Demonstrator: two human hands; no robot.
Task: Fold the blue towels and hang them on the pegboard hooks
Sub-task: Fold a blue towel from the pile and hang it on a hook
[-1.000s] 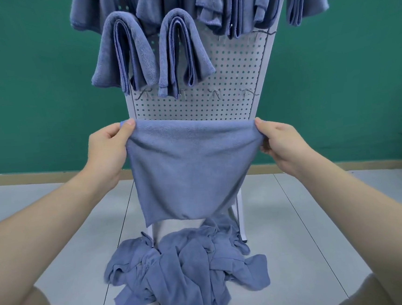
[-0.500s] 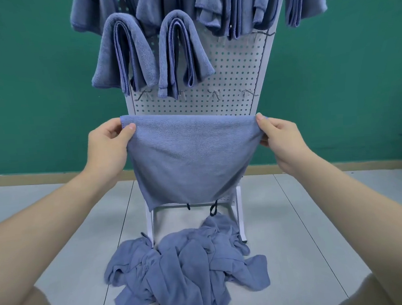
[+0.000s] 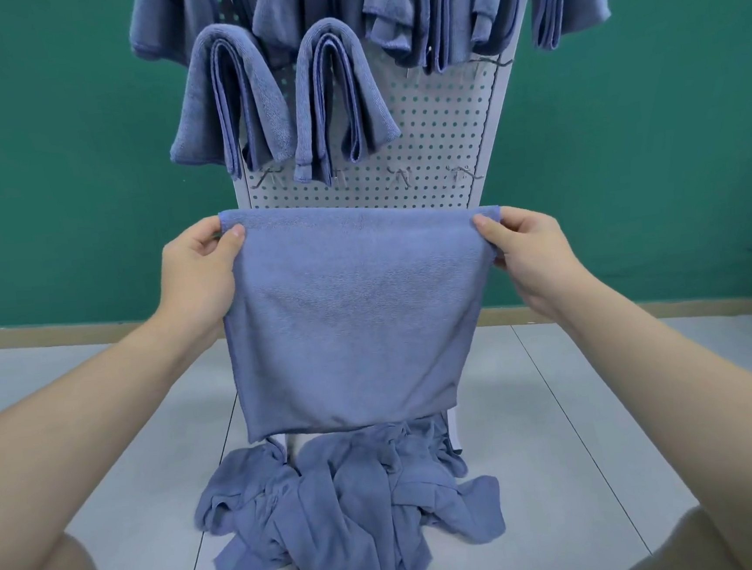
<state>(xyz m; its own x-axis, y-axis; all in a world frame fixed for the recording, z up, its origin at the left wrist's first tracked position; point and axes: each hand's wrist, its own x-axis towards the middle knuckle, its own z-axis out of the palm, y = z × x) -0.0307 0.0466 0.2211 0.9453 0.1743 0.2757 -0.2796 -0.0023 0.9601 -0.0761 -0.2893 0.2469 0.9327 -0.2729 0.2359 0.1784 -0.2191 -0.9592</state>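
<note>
I hold a blue towel (image 3: 359, 318) stretched flat in front of me, folded over at its top edge. My left hand (image 3: 200, 277) pinches its upper left corner and my right hand (image 3: 530, 253) pinches its upper right corner. Behind it stands the white pegboard (image 3: 434, 143), partly hidden by the towel. Two folded blue towels (image 3: 231, 102) (image 3: 335, 102) hang side by side on its hooks, with several more (image 3: 431, 7) along the row above. Bare hooks (image 3: 401, 175) stick out just above the held towel.
A heap of loose blue towels (image 3: 339, 510) lies on the grey tiled floor (image 3: 580, 403) at the foot of the pegboard stand. A green wall (image 3: 58, 153) with a tan baseboard runs behind. My knees show at the bottom corners.
The hanging part of the towel rose and then dropped back, now lying smoother and squarer. Both hands kept their grip on the top corners and stayed near the same height.
</note>
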